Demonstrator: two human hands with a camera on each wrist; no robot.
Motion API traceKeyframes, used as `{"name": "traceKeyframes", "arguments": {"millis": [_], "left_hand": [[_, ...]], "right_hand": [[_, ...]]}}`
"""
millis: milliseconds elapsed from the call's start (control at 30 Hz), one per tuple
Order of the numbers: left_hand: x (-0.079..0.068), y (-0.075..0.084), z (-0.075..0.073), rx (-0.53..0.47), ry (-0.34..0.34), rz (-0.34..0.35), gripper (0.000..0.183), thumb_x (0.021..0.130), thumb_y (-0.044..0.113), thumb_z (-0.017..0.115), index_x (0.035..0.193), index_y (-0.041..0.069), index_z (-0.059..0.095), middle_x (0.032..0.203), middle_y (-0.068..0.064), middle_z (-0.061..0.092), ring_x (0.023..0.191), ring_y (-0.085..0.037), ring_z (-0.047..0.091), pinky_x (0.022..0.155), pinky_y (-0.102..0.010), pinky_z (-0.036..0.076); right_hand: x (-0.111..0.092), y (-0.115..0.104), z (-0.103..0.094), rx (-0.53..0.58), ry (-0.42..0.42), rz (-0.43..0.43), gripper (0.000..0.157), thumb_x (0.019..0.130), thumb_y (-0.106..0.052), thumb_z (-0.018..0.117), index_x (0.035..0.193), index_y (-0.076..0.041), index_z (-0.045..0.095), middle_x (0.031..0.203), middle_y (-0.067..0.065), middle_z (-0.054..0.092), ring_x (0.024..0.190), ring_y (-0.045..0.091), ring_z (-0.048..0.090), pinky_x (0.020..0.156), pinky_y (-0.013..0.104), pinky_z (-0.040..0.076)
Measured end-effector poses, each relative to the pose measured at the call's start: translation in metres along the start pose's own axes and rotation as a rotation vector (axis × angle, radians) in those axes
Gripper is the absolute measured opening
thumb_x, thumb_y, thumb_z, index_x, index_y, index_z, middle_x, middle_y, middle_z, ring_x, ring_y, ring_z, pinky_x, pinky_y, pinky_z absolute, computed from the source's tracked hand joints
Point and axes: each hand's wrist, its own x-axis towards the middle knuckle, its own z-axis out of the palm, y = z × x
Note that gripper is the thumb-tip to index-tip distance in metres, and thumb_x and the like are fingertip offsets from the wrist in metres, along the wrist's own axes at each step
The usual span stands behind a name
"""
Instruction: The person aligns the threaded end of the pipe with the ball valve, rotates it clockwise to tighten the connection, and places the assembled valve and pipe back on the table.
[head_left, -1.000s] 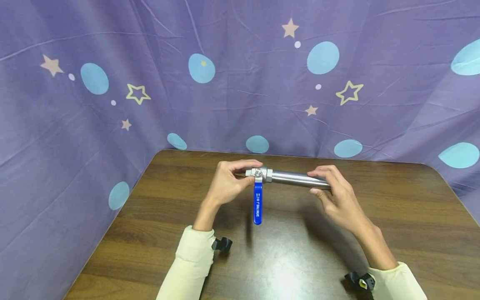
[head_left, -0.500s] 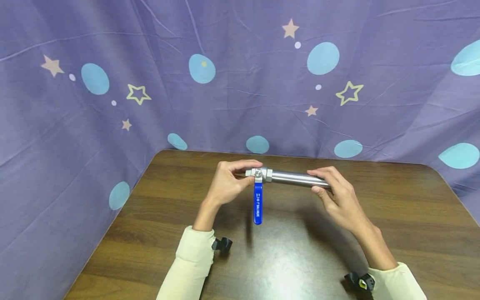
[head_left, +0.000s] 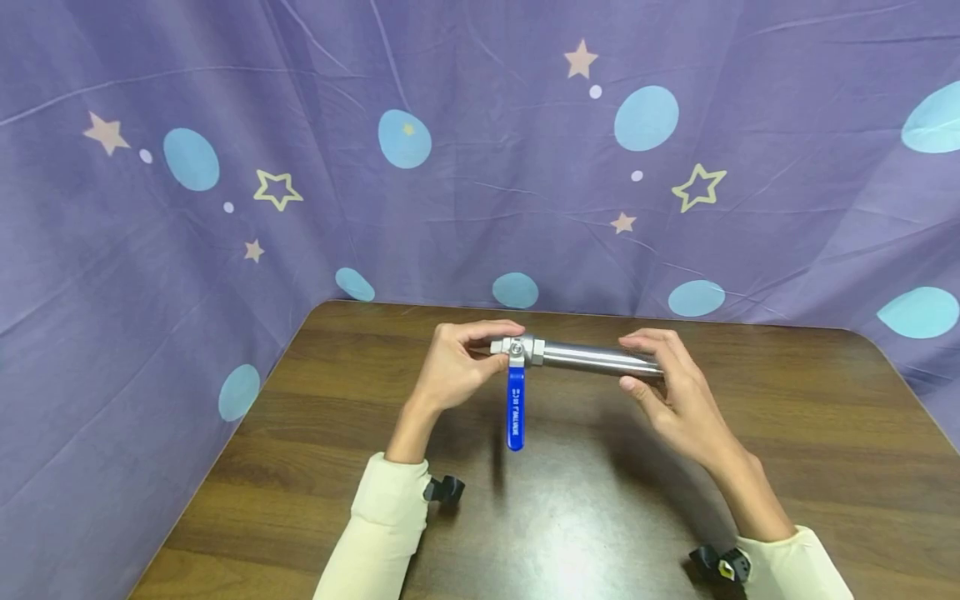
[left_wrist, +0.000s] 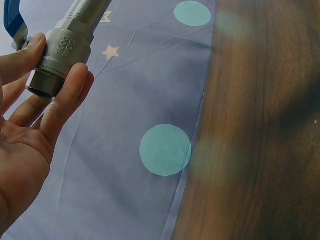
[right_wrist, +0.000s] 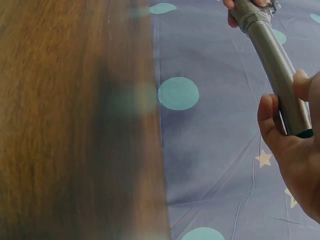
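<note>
A steel ball valve (head_left: pixel 530 348) with a blue lever handle (head_left: pixel 515 412) is held above the table. My left hand (head_left: pixel 455 367) pinches the valve body between thumb and fingers; its open threaded end faces the palm in the left wrist view. A steel pipe (head_left: pixel 585 357) runs from the valve's other end toward the right. My right hand (head_left: pixel 678 404) has its thumb and fingers curled loosely round the pipe's far part, with small gaps at the fingertips in the head view. In the right wrist view, the pipe's end (right_wrist: pixel 304 133) lies near the right palm.
Below the hands is a brown wooden table (head_left: pixel 300 500) with rounded back corners. A purple curtain (head_left: pixel 480 208) with stars and blue spots hangs behind and to the left. Each sleeve cuff carries a black wrist mount (head_left: pixel 444 490).
My right fingers and thumb have spread slightly away from the pipe. My left hand and the valve stay in place, the lever still pointing toward me.
</note>
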Motion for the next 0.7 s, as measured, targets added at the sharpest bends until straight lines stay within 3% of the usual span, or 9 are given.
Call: {"name": "traceKeyframes", "arguments": {"millis": [200, 500, 700], "left_hand": [[-0.0006, -0.0002, -0.0018, -0.001, 0.009, 0.004, 0.036, 0.082, -0.016, 0.076, 0.116, -0.004, 0.080, 0.121, -0.021, 0.079, 0.090, -0.012, 0.077, 0.078, -0.032, 0.068], [-0.0009, 0.0017, -0.0016, -0.001, 0.005, -0.004, 0.036, 0.082, -0.014, 0.077, 0.116, -0.003, 0.080, 0.120, -0.020, 0.080, 0.091, -0.016, 0.078, 0.079, -0.032, 0.068], [-0.0008, 0.0018, -0.0024, -0.002, 0.012, 0.008, 0.035, 0.082, -0.014, 0.077, 0.116, -0.003, 0.080, 0.120, -0.021, 0.080, 0.091, -0.011, 0.077, 0.079, -0.030, 0.068]], "right_hand": [[-0.0009, -0.0049, 0.0031, 0.144, -0.014, 0.042, 0.046, 0.084, 0.023, 0.074, 0.125, 0.004, 0.061, 0.144, 0.020, 0.048, 0.125, 0.005, 0.053, 0.096, 0.006, 0.053], [0.0007, -0.0030, 0.0062, 0.031, 0.064, -0.068, 0.047, 0.078, 0.023, 0.077, 0.120, 0.005, 0.065, 0.124, 0.022, 0.058, 0.108, 0.002, 0.053, 0.080, 0.004, 0.048], [0.0015, -0.0009, 0.0076, 0.012, 0.102, -0.087, 0.051, 0.076, 0.022, 0.080, 0.122, 0.003, 0.070, 0.120, 0.017, 0.065, 0.100, 0.000, 0.057, 0.074, 0.006, 0.049]]}}
